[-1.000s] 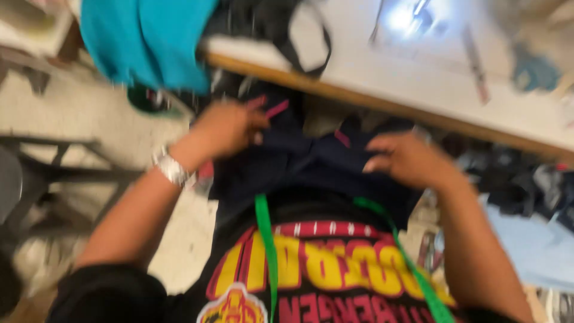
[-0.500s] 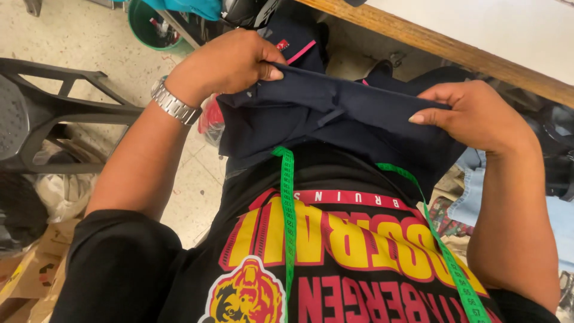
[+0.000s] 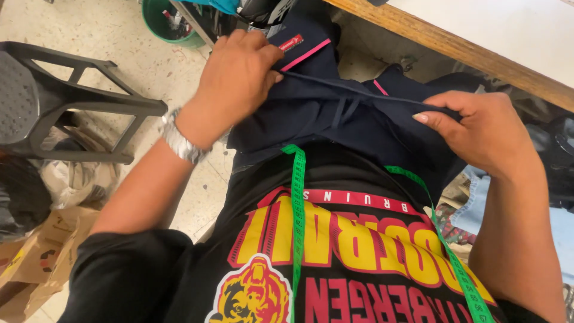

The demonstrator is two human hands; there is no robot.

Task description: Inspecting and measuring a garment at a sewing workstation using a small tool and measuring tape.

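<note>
A dark navy garment (image 3: 335, 113) with thin pink trim lies across my lap, just under the table edge. My left hand (image 3: 236, 75), with a metal watch on its wrist, grips the garment's upper left edge. At the garment's right edge my right hand (image 3: 484, 131) pinches the fabric, and the cloth is pulled taut between both hands. A green measuring tape (image 3: 297, 203) hangs around my neck and runs down both sides of my black printed shirt.
A wooden-edged white table (image 3: 478, 42) crosses the top right. A black plastic chair (image 3: 66, 90) stands on the tiled floor at left, with bags and cardboard (image 3: 48, 239) below it. A green bucket (image 3: 170, 24) sits at the top. Clothes pile up at right (image 3: 556, 161).
My view has dropped from the tabletop toward my lap. Both hands have spread apart and stretched the navy garment's edge straight between them.
</note>
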